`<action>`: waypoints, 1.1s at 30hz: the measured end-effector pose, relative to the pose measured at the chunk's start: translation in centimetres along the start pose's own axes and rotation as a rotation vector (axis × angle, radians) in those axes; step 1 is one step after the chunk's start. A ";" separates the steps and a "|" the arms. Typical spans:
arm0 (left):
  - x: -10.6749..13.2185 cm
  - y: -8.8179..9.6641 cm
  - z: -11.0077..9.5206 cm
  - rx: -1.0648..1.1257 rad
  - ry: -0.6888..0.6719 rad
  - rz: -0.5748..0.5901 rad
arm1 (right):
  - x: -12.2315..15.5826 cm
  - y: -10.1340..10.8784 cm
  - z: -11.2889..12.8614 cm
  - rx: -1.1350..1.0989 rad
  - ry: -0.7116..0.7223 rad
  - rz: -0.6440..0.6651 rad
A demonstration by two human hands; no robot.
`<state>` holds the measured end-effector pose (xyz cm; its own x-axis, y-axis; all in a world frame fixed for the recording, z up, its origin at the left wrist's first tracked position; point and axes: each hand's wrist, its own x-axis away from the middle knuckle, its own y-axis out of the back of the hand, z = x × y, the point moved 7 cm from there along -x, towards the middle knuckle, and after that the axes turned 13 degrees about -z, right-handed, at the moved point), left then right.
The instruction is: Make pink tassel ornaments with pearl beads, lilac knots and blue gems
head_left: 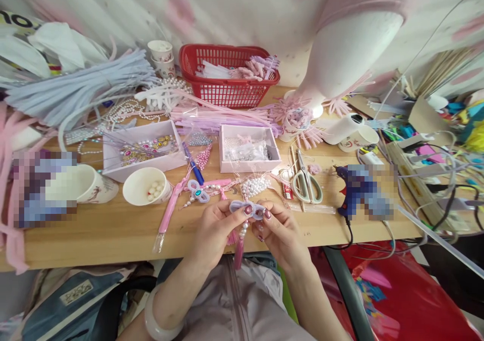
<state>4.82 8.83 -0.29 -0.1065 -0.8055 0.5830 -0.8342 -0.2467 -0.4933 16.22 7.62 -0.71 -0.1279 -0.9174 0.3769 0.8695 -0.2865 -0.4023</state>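
Note:
Between my two hands, near the table's front edge, is a pale lilac looped pipe-cleaner ornament (245, 210). My left hand (217, 227) pinches its left loops with the thumb on top. On its other side, my right hand (282, 230) grips the right loops between thumb and fingers. White beads and a pink tassel (239, 252) hang below it. A similar lilac flower ornament with a blue gem (197, 193) lies on the table to the left, beside a pink tassel (170, 215). White pearl beads (255, 185) lie just beyond my hands.
Scissors (305, 179) and a blue glue gun (351, 192) lie to the right. Two white boxes (249, 165) (151, 165) hold beads and gems. A paper cup (145, 187) stands left. Behind are a red basket (230, 93), pipe-cleaner bundles (83, 86) and a white mannequin form (348, 53).

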 end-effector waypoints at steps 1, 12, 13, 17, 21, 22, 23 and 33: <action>0.0 -0.1 0.0 -0.001 -0.008 0.010 | 0.1 0.0 0.0 -0.003 0.009 -0.002; -0.2 0.3 0.8 0.043 0.066 0.004 | -0.1 0.0 1.8 0.084 0.291 0.019; -0.2 0.3 0.8 0.048 0.069 0.001 | 0.0 0.0 2.1 0.101 0.324 0.021; -0.3 0.4 1.1 0.048 0.069 -0.007 | 0.3 -0.3 3.0 0.131 0.407 0.036; -0.4 0.7 0.8 0.026 -0.004 -0.040 | 0.4 -0.8 2.7 0.125 0.367 0.061; -0.3 0.8 0.6 0.004 -0.052 -0.059 | 0.3 -0.9 2.4 0.120 0.333 0.061; -0.3 1.0 0.3 -0.031 -0.110 -0.075 | 0.2 -0.9 2.1 0.116 0.300 0.055; 0.3 1.6 -0.2 -0.317 -0.376 -0.096 | -0.6 0.6 0.9 0.091 0.224 -0.047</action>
<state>3.30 8.30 -0.75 0.1326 -0.9399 0.3148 -0.9603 -0.2005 -0.1941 17.24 8.25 -0.39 -0.2629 -0.9450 0.1944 0.8984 -0.3133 -0.3079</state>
